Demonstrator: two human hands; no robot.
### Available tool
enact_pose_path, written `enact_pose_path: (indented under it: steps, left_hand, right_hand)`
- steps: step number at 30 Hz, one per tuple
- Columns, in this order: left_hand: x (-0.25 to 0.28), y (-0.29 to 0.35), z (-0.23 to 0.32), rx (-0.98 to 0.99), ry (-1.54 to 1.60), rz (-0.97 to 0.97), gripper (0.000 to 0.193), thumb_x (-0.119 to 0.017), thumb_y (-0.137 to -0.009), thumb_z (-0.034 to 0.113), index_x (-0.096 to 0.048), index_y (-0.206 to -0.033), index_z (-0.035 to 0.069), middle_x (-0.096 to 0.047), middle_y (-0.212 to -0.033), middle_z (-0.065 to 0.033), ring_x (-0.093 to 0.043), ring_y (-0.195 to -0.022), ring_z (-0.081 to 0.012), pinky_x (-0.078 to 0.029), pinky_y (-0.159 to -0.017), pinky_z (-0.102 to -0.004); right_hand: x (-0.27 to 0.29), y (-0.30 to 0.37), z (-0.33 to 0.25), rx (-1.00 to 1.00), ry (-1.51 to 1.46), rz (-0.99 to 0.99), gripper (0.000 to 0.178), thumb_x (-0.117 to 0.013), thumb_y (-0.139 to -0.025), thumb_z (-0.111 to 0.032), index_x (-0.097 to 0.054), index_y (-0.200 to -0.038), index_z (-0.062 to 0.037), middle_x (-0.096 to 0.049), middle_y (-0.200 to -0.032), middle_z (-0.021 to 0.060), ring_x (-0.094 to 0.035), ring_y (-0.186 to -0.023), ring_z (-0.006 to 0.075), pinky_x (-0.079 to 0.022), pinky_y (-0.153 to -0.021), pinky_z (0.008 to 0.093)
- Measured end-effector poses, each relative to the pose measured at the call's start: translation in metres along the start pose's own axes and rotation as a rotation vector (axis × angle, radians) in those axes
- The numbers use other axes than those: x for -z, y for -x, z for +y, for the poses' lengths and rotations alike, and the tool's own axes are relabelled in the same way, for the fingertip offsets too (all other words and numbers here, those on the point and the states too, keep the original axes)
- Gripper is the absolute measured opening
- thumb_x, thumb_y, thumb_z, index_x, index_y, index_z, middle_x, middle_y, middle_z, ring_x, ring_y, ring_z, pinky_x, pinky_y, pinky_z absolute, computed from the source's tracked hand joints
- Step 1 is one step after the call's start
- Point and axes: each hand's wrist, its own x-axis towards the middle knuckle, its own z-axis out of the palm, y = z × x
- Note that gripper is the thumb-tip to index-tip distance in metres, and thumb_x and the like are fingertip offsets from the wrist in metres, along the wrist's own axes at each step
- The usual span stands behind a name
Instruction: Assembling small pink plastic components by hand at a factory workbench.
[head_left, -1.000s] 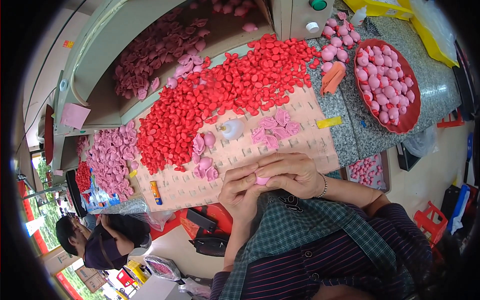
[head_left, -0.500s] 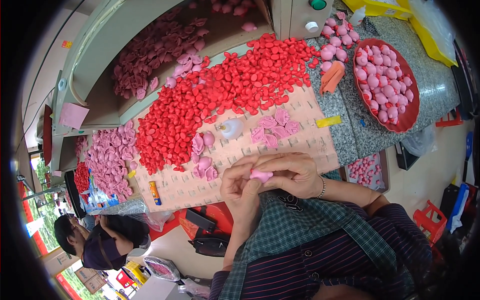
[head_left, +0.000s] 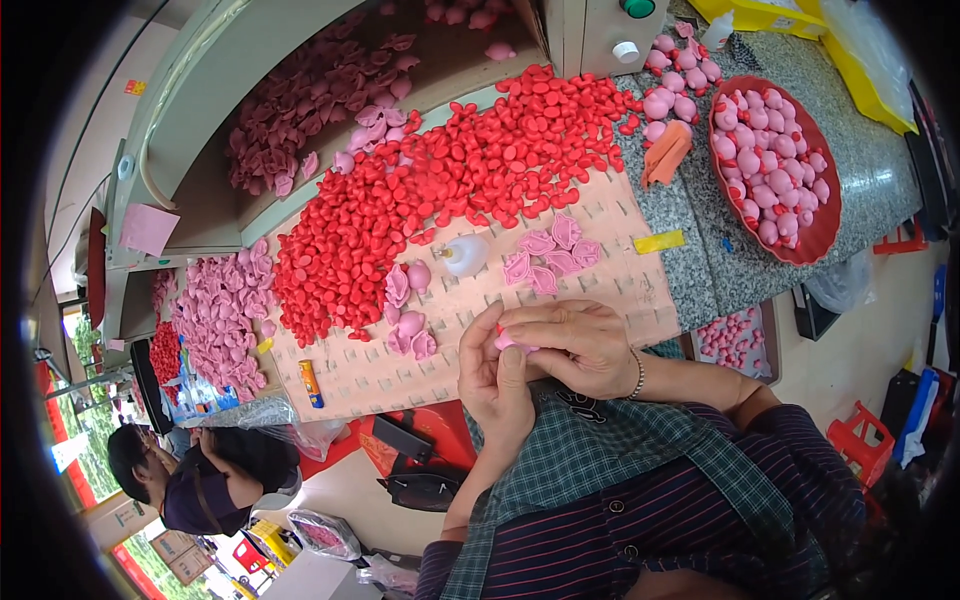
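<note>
The table (head_left: pixel 735 275) is speckled grey stone, with a pale printed sheet (head_left: pixel 635 285) spread just beyond the left hand (head_left: pixel 500 393) and right hand (head_left: pixel 588 348). Well to the left of the left hand is a co-worker (head_left: pixel 225 485); a red stool (head_left: pixel 860 450) stands on the floor, well to the right of the right hand. Beyond that hand, to its right, a red bowl (head_left: pixel 818 234) is full of pink balls (head_left: pixel 770 165) with red bits. Ahead of both, a grey booth (head_left: pixel 215 100) holds petal-like pieces (head_left: pixel 310 115) behind a red heap (head_left: pixel 470 165). Both hands grip one small pink piece (head_left: pixel 508 342) between their fingertips, smooth, rounded and partly hidden, a red spot showing at its far side.
</note>
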Motion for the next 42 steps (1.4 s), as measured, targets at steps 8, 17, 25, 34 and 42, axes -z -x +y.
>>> enact_pose_path:
  steps: [8,17,25,34,42]
  left_hand:
    - [0.001,-0.001,-0.002,0.000,-0.014,-0.006,0.048,-0.059,-0.098,0.016,-0.041,-0.136,-0.007,-0.056,-0.122,-0.0159,-0.058,-0.107,-0.0176,-0.048,-0.092,-0.0279]
    - [0.009,-0.003,-0.011,-0.121,0.074,-0.023,0.035,-0.059,-0.097,0.010,-0.049,-0.127,-0.003,-0.061,-0.119,-0.0171,-0.061,-0.107,-0.0199,-0.048,-0.094,-0.0318]
    - [0.011,-0.003,-0.020,-0.172,0.139,-0.041,0.021,-0.063,-0.095,0.010,-0.055,-0.113,0.003,-0.064,-0.113,-0.0154,-0.062,-0.104,-0.0226,-0.049,-0.095,-0.0376]
    - [0.015,-0.004,-0.016,-0.054,0.247,-0.082,0.017,-0.065,-0.094,0.013,-0.056,-0.108,0.006,-0.064,-0.112,-0.0141,-0.062,-0.103,-0.0216,-0.049,-0.094,-0.0364]
    - [0.011,-0.002,-0.011,0.016,0.331,0.039,0.017,-0.064,-0.094,0.005,-0.060,-0.110,0.001,-0.067,-0.111,-0.0127,-0.064,-0.100,-0.0168,-0.051,-0.091,-0.0305]
  right_hand:
    - [0.000,0.000,-0.004,0.004,0.079,-0.016,0.031,-0.073,-0.076,0.004,-0.069,-0.107,-0.0003,-0.072,-0.099,0.0166,-0.073,-0.090,0.0264,-0.057,-0.081,0.0372]
    - [0.006,-0.004,-0.008,-0.269,-0.285,-0.005,0.030,-0.072,-0.077,0.004,-0.069,-0.106,-0.0007,-0.071,-0.107,0.0159,-0.071,-0.093,0.0254,-0.056,-0.080,0.0328]
    - [0.004,0.000,-0.004,-0.189,-0.272,-0.026,0.030,-0.071,-0.079,0.003,-0.067,-0.109,0.0011,-0.070,-0.107,0.0167,-0.070,-0.098,0.0263,-0.055,-0.084,0.0336]
    - [0.002,-0.001,-0.003,-0.078,-0.217,-0.005,0.031,-0.072,-0.079,0.001,-0.067,-0.109,0.0024,-0.070,-0.104,0.0192,-0.070,-0.096,0.0301,-0.056,-0.083,0.0357]
    - [0.000,0.000,-0.005,-0.022,-0.041,-0.009,0.035,-0.072,-0.079,0.002,-0.066,-0.112,0.0051,-0.070,-0.101,0.0216,-0.071,-0.095,0.0314,-0.056,-0.086,0.0405]
